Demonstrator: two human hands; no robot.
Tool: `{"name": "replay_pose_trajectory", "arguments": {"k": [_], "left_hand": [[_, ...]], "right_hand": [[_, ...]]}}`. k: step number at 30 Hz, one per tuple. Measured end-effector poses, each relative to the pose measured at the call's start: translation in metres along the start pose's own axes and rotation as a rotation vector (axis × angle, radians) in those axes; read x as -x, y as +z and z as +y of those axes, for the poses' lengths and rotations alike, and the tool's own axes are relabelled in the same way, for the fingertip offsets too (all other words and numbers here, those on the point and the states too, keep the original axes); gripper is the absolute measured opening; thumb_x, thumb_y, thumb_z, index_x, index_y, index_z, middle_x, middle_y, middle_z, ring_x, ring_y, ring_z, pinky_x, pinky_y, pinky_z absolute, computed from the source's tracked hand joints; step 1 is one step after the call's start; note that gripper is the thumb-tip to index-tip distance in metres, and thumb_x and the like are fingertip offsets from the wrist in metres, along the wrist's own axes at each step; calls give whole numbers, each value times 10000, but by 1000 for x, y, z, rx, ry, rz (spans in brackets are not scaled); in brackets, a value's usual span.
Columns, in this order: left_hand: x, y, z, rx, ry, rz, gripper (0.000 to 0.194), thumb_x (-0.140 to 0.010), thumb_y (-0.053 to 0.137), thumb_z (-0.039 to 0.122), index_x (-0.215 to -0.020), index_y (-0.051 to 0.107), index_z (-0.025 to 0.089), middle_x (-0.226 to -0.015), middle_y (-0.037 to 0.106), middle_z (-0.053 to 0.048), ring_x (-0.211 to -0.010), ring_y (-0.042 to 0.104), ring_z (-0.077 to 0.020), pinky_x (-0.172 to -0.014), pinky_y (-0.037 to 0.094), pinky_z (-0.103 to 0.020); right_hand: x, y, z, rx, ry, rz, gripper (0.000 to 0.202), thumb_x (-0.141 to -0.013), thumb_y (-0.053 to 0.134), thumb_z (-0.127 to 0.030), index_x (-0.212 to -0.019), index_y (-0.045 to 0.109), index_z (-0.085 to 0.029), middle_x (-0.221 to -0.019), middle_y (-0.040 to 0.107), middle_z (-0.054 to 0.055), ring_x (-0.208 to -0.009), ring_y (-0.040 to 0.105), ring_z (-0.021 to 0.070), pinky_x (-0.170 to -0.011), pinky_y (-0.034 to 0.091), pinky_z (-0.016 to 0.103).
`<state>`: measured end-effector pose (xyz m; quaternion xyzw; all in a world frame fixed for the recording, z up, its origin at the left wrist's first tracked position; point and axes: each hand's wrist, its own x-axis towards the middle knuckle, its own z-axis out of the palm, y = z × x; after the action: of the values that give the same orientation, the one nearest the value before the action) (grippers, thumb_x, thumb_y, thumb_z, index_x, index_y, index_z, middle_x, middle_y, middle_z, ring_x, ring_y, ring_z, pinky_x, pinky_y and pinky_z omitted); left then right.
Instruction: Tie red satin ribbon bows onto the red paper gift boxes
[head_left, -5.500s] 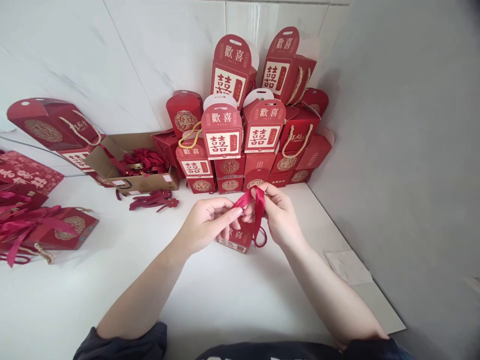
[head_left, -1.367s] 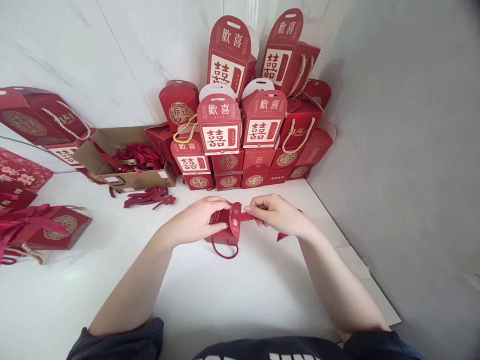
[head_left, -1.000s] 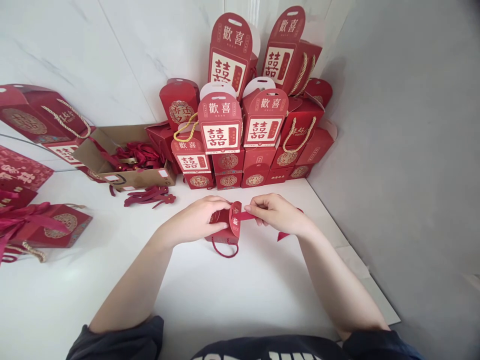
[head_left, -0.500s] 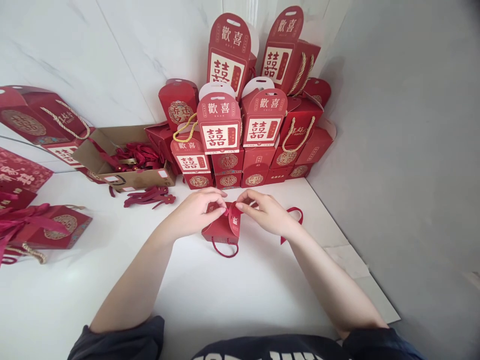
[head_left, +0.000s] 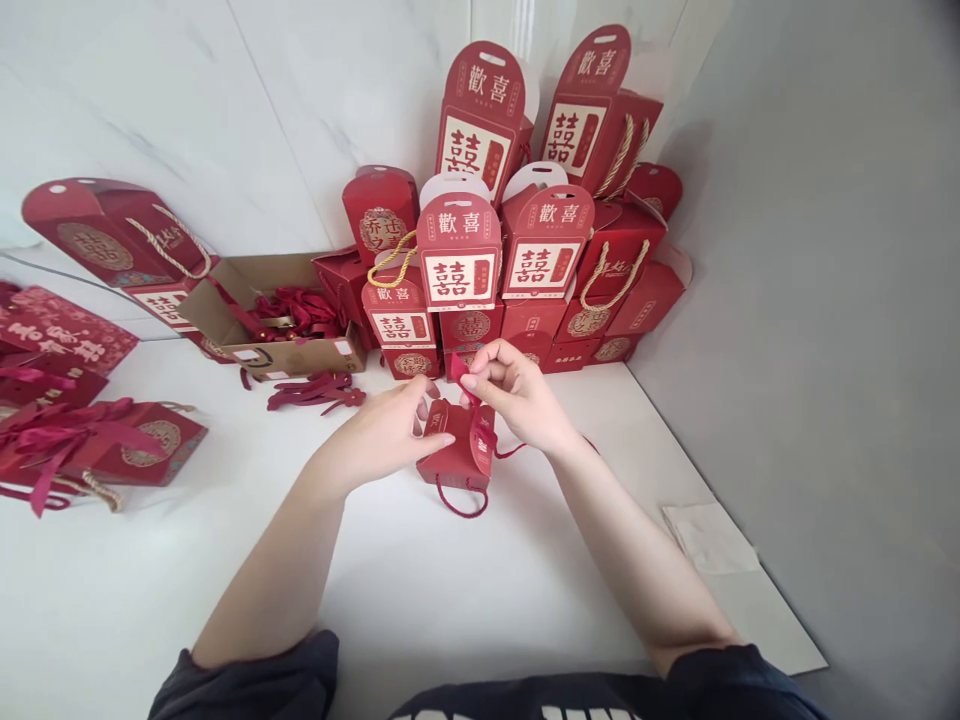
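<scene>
A small red gift box [head_left: 452, 450] with a dark red cord handle sits on the white table in front of me. My right hand [head_left: 514, 392] pinches a red ribbon [head_left: 459, 371] above the box, its end sticking up past the fingertips. More of that ribbon runs down over the box's right side and trails off behind my right wrist. My left hand [head_left: 397, 432] is at the box's left side, thumb and fingers apart, the thumb over the box top. Whether it touches the box is hard to tell.
Stacked red gift boxes [head_left: 459, 250] stand against the wall. An open cardboard box [head_left: 307, 357] holds red ribbons, with several more ribbons [head_left: 319, 392] lying before it. Other red boxes [head_left: 161, 445] are at the left. A pale flat sheet [head_left: 712, 538] lies near the right wall.
My right hand has lifted and now draws the ribbon end up above the box. My left hand has let go of the ribbon and opened. The view has turned slightly left.
</scene>
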<state>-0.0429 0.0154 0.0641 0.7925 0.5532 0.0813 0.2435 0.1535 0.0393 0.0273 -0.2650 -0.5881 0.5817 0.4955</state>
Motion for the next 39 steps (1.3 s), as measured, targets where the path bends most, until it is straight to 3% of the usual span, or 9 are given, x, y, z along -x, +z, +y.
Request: {"name": "replay_pose_trajectory", "arguments": {"k": [5,10,15,19,25,31,35,39], "left_hand": [[-7,1,-12,176,-4,-84,365,-833,545,363,-1152,479,199,-903,666,-42,-804,646,-218,-663,476,-313],[-12,0,-17,352,36,-153,404,-826,528,320,-1210,508,196,-963,681,-59,-849,657,-212,-675,497,-307],[-12,-2,-13,375,70,-136,451,-801,560,332,-1232,542,199,-923,692,-61,-837,662,-218,-694,511,-316],[-11,-3,-14,348,86,-147,473,-779,603,333,-1226,545,192,-927,688,-59,-830,659,-208,-716,515,-316],[-13,-1,-17,333,85,-169,275,-796,601,329,-1024,560,182,-885,661,-38,-806,636,-184,-698,501,-295],[-12,-1,-13,344,75,-182,196,-803,606,343,-865,499,193,-873,636,-20,-773,616,-163,-674,485,-277],[-12,-2,-13,343,88,-196,222,-819,594,350,-971,540,197,-893,650,-27,-804,632,-175,-699,491,-286],[-13,-1,-15,345,86,-206,437,-822,594,354,-1230,517,216,-927,667,-37,-853,650,-193,-740,505,-305]], "right_hand": [[6,2,3,143,67,-69,206,-864,615,-392,-913,547,-204,-785,607,-5,-669,553,112,-660,460,256],[7,3,2,317,107,-120,242,-887,565,-408,-854,626,-176,-775,621,8,-692,544,119,-665,439,251],[7,0,-2,382,156,-135,317,-901,527,-440,-751,606,-172,-708,600,-6,-649,523,111,-625,418,236],[6,-4,-1,369,152,-130,247,-882,567,-404,-807,635,-178,-754,625,-1,-679,544,114,-646,433,236],[5,-6,4,354,108,-111,138,-871,574,-301,-917,629,-183,-903,659,25,-768,579,121,-712,453,250],[6,-7,3,331,120,-95,137,-864,578,-303,-951,587,-197,-843,629,4,-744,572,117,-669,454,241],[6,-8,3,366,181,-98,186,-858,577,-307,-995,635,-196,-848,663,15,-747,591,128,-678,464,256],[6,-10,5,416,204,-105,149,-846,576,-289,-924,655,-189,-854,680,21,-754,606,135,-698,463,271]]}}
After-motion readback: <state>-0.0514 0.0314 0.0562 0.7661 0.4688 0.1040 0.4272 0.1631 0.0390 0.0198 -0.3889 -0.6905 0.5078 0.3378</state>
